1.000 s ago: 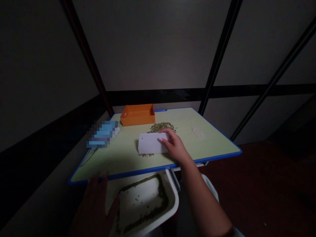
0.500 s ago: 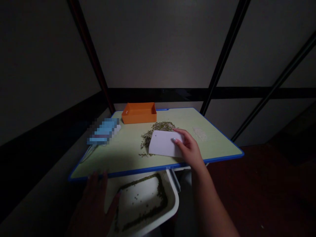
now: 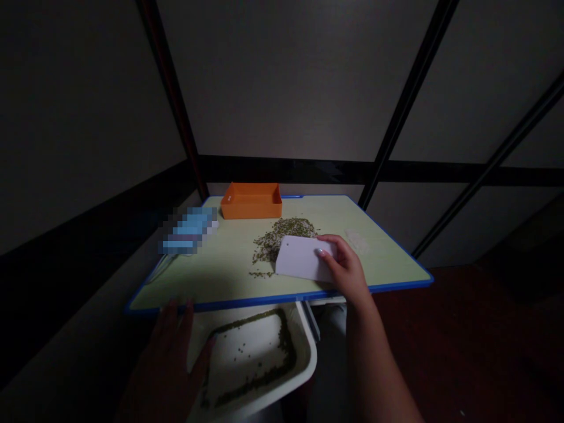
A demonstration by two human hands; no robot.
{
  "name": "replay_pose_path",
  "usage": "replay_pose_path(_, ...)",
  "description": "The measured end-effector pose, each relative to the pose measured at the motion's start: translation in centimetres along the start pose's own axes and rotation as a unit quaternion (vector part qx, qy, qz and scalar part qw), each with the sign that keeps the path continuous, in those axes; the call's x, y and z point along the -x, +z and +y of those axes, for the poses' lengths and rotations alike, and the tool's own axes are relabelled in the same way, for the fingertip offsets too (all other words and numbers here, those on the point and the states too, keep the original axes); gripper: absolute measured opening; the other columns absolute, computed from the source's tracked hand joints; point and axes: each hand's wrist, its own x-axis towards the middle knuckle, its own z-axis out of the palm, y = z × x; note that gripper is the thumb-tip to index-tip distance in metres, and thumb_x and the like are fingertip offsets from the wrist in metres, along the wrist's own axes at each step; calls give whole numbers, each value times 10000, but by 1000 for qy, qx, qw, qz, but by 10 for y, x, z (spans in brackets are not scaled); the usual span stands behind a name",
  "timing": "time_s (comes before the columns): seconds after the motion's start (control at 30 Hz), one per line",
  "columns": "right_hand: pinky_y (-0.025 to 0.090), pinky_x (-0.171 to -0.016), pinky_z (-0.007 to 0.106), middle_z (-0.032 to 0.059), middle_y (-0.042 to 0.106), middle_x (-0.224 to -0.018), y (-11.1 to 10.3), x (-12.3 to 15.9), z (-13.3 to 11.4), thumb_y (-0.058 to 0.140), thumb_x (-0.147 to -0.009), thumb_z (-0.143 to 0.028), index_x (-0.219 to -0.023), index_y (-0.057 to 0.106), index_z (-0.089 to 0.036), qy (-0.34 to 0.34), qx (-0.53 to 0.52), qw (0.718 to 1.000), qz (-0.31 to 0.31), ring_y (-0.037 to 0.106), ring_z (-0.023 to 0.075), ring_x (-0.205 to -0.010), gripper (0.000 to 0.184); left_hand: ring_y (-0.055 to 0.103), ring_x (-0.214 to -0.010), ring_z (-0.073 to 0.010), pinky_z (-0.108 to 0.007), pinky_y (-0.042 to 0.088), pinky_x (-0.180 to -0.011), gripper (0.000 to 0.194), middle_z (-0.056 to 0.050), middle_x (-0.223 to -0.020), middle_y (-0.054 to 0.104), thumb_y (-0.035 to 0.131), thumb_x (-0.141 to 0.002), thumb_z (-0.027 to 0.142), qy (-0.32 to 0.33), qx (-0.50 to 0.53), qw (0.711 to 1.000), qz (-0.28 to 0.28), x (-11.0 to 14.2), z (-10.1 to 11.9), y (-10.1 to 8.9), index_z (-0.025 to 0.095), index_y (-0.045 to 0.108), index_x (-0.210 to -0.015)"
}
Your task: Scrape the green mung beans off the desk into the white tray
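Note:
My right hand [image 3: 346,270] grips a white flat scraper card [image 3: 302,258] standing on its edge on the pale green table [image 3: 220,273], just right of a spread of green beans [image 3: 282,235]. Below the table's near edge my left hand [image 3: 170,358] holds the left side of a white tray [image 3: 255,358]. The tray has green beans around its inner rim.
An orange box [image 3: 252,201] stands at the table's far side. A blurred blue object [image 3: 187,230] lies at the far left. A faint patch of white grains [image 3: 359,238] sits to the right. Dark metal bars and grey walls stand behind.
My right hand has carried the scraper card to the right, from in front of the bean pile to its right side, leaving more beans showing. My left hand and the tray stay put.

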Motion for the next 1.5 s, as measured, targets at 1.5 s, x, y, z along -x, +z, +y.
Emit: replay_pose_path(1.5, 466, -921, 364, 39, 682, -1088, -5, 1, 1, 642, -833, -299, -1036, 659, -252, 29, -27, 999, 26, 608, 216, -1029, 209, 208, -1490, -315, -530, 323, -1159, 725, -181, -1594, 245, 338, -855, 549, 19, 2, 1000, 4, -2, 0, 0, 171, 240, -1467)
